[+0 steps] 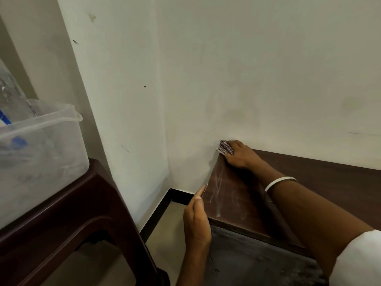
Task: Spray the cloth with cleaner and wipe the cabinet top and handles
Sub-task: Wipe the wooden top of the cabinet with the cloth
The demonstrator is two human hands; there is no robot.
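Right hand (240,154) presses crumpled checked cloth (225,147) onto streaked, flat brown cabinet top (231,201); left hand (196,219), fingers straight together, touches its edge

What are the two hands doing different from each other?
The right hand lies on the cabinet top at the far corner by the wall, pressing a checked cloth. The left hand holds nothing and rests against the cabinet's near left edge. The right wrist wears a bangle; the left shows none. Both hands touch the same cabinet.
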